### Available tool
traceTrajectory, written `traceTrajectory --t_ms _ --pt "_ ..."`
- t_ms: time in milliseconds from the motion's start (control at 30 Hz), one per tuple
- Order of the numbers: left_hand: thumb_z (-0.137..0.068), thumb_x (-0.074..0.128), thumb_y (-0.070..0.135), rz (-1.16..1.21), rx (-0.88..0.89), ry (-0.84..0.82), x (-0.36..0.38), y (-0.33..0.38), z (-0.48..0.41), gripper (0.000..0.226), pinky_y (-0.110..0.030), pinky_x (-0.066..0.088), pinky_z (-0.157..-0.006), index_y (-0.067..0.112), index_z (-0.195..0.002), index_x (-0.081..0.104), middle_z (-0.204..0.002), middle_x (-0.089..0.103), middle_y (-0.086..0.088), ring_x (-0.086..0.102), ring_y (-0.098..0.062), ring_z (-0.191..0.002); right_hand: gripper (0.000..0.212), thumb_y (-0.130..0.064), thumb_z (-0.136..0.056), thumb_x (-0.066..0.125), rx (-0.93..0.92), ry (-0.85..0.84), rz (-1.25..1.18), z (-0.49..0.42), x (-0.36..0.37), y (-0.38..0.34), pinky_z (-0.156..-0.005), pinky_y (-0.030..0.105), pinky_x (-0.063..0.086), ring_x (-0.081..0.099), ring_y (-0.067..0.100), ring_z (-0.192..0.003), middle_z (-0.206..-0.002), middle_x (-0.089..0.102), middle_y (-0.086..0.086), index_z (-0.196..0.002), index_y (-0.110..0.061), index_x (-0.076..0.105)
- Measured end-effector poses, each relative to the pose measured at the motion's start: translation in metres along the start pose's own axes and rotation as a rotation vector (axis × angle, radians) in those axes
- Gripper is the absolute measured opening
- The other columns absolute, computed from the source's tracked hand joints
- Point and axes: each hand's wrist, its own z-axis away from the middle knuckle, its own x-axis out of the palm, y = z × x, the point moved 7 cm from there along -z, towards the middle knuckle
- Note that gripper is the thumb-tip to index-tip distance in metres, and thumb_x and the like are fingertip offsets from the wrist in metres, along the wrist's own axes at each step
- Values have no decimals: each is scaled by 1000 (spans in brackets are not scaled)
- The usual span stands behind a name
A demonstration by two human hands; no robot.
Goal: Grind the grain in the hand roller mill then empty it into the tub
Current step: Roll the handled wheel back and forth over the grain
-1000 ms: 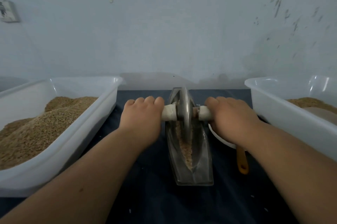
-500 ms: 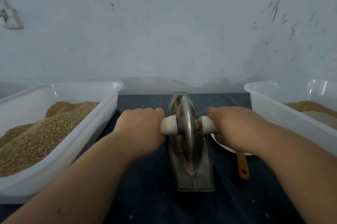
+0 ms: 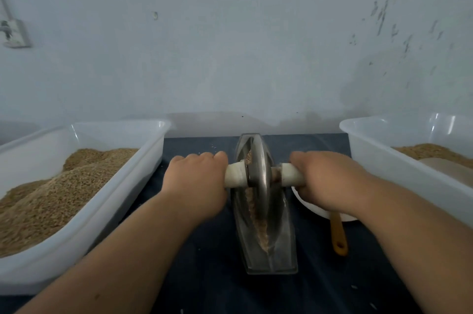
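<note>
stage: grinding under way | left hand and right hand each grip a handle of the mill | grain in trough seems partly crushed, view blurry | emptying into tub: not yet done

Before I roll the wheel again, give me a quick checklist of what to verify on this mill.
1. The left hand grips the left handle: ok.
2. The right hand grips the right handle: ok.
3. The grinding wheel stands upright in the metal trough: ok.
4. There is grain in the trough's groove in the wheel's path: ok.
5. That grain is ground fine enough to empty: cannot tell.
6. The white bowl under the right hand sits clear of the trough: cannot tell.
</note>
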Motion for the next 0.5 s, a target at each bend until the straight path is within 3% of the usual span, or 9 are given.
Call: traceTrajectory --t_ms 100,200,367,433,500 --pt "-80 55 42 46 54 -136 -15 1 15 28 -31 38 -61 30 -76 30 -75 47 10 45 -9 -64 19 -33 -82 65 -48 -243 -66 22 -11 -8 -57 23 41 56 5 -73 -84 59 -9 -89 -36 48" --pt "-81 54 45 60 102 -204 -30 1 31 29 -28 35 -57 34 -73 28 -74 46 10 42 -3 -63 17 -34 -79 66 -92 -294 -64 38 -25 -13 -52 19 38 58 4 -70 -82 62 -9 -90 -35 53" --pt "-78 53 43 98 62 -227 -21 -2 28 25 -29 39 -58 31 -74 31 -73 48 10 45 -5 -63 17 -33 -78 63 -80 -249 -40 31 -19 -9 -53 22 37 56 4 -68 -79 60 -10 -84 -36 48" --pt "-77 52 41 60 40 -124 -11 -2 13 25 -31 38 -61 29 -74 30 -73 47 10 45 -10 -63 19 -29 -81 61 -32 -171 -39 17 -5 -3 -56 25 39 55 5 -70 -80 58 -10 -84 -36 44" --pt "-79 53 39 -31 29 32 -3 0 -2 26 -33 32 -64 30 -78 29 -77 44 11 42 -15 -67 17 -24 -84 57 13 36 5 0 3 2 -63 33 43 54 14 -75 -85 55 -9 -89 -33 43"
